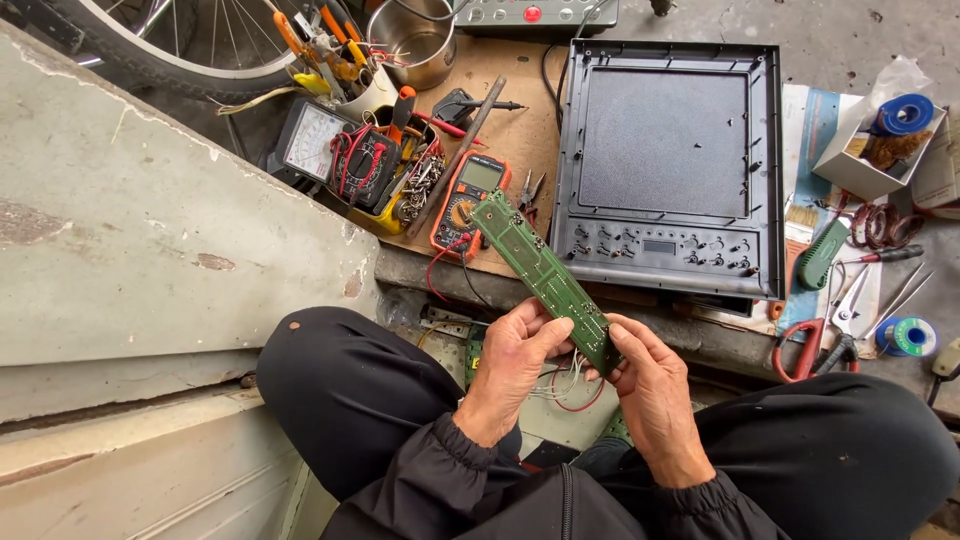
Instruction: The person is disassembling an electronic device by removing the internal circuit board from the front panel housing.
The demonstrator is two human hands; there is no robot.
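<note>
Green circuit board (548, 278), long and narrow, was held tilted just below the orange multimeter (468, 201). Left hand (515, 365) and right hand (650, 385) fingers pinched its lower end. Dark cooktop panel (668, 165) lay right of the multimeter.

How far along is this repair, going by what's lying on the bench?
Done: the black cooktop housing lies opened on the bench, and the green circuit board is out of it. In hand: left hand and right hand hold the board's lower end, wires trailing. Left: the orange multimeter lies unused; housing unassembled.
</note>
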